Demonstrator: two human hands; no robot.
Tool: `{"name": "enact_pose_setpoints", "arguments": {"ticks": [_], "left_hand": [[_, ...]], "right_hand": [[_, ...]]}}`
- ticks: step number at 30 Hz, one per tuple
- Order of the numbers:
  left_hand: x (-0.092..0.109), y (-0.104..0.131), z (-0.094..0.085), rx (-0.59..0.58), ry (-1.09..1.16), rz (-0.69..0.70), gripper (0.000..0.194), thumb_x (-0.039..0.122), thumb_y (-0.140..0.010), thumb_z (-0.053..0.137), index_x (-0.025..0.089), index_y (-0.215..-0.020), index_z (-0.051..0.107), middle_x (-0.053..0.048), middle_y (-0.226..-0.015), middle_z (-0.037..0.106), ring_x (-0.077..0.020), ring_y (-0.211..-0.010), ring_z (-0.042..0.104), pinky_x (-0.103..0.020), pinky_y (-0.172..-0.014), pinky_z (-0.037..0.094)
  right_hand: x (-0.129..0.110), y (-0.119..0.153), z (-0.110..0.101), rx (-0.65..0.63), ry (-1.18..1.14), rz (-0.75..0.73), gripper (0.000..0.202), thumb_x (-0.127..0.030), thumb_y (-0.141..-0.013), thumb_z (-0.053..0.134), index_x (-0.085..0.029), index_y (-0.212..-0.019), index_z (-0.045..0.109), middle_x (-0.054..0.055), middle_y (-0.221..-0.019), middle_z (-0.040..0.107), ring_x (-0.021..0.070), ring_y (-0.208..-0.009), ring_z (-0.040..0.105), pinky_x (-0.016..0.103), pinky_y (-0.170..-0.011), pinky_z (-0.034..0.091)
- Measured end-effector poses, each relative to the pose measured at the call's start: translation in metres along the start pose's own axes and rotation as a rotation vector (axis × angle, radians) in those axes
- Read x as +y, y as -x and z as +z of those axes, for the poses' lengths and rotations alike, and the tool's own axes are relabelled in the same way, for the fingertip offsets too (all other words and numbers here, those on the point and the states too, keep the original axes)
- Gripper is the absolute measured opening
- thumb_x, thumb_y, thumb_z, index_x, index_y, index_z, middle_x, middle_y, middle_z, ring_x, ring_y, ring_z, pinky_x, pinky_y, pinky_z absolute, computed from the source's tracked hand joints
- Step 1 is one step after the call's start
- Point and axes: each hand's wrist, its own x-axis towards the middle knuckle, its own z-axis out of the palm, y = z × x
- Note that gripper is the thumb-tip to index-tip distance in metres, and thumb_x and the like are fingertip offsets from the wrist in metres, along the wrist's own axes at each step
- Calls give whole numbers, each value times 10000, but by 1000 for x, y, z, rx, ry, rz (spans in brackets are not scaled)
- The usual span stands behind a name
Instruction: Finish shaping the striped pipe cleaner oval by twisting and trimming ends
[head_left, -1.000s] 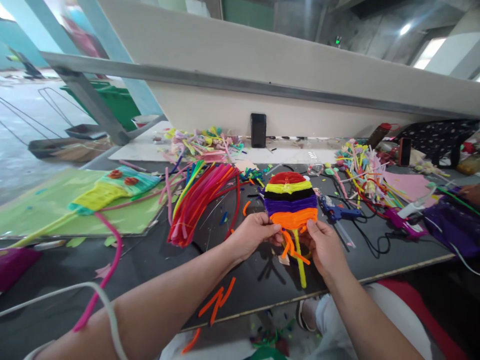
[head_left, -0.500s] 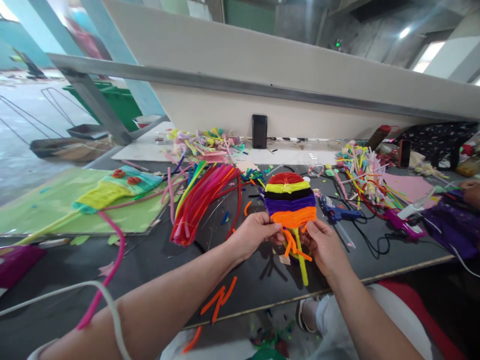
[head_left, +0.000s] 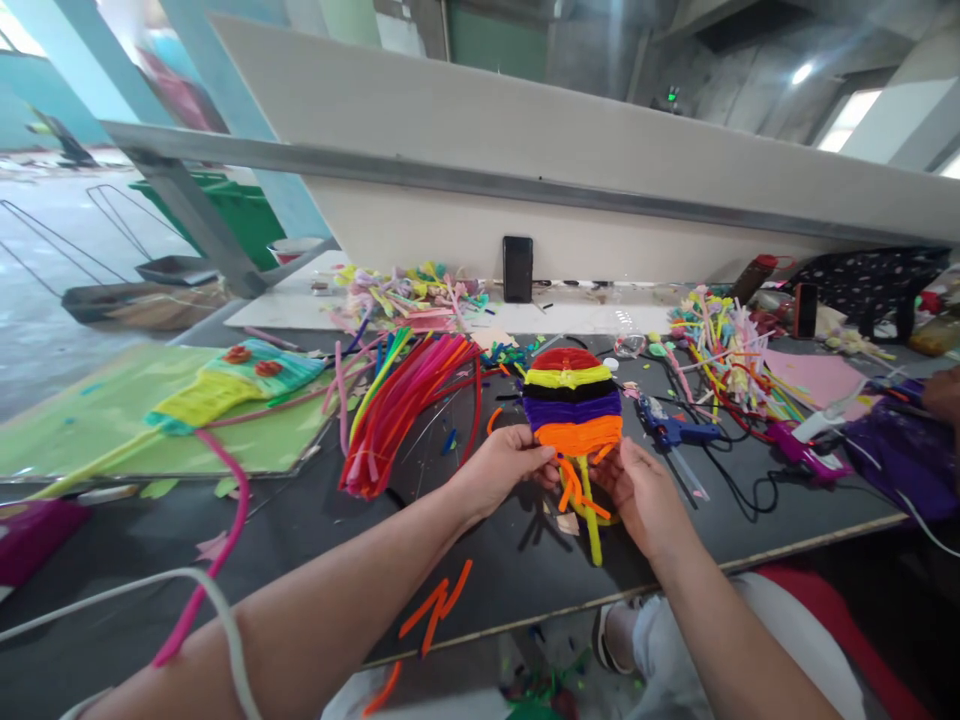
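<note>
A round-topped piece of pipe cleaners [head_left: 571,402] in red, yellow, black, purple and orange bands is held over the dark table. Its yellow pipe-cleaner stem [head_left: 591,525] points down toward me, and loose orange ends [head_left: 574,482] hang beside the stem. My left hand [head_left: 510,465] pinches the lower left corner of the orange band between thumb and fingers. At the lower right corner, my right hand [head_left: 641,490] has its thumb and fingers closed on the edge; its fingertips are partly hidden. Cut orange pipe-cleaner bits [head_left: 437,605] lie near the front edge.
A bundle of red and pink pipe cleaners [head_left: 409,405] lies left of centre. Further left is a yellow-and-teal pipe-cleaner piece [head_left: 240,378] on a green sheet [head_left: 97,375]. A blue glue gun [head_left: 679,428] with a cable lies right. A phone [head_left: 517,269] leans at the back.
The striped piece and both hands have shifted very slightly left in view. The right thumb has slid a little off the orange band's corner. Otherwise the table looks the same.
</note>
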Motion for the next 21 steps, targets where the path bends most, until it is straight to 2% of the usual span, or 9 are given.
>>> {"name": "enact_pose_setpoints", "arguments": {"ticks": [5,12,21], "left_hand": [[3,-1,-4,-2,-20,53,285,288,-711,693,85,-897,621,-64,-731,645,-110,-575,591,-249,-593,494],[0,-1,-6,-84,-60,66,270,305,-724,679,91,-884,641,-64,-708,648,-109,-565,579,-240,-589,481],[0,1,-2,-103,-17,59,277,277,-689,711,109,-900,651,-62,-778,662,-106,-594,583,-242,-614,487]], "right_hand": [[-1,3,1,-50,16,44,244,-423,-748,665,-205,-858,677,29,-824,667,150,-717,598,297,-676,473],[-2,2,-1,23,60,-47,164,-300,-669,751,-181,-714,648,-38,-600,568,80,-544,479,205,-500,374],[-3,1,-2,58,87,-56,146,-241,-660,753,-179,-733,643,-16,-635,623,79,-528,510,184,-468,400]]}}
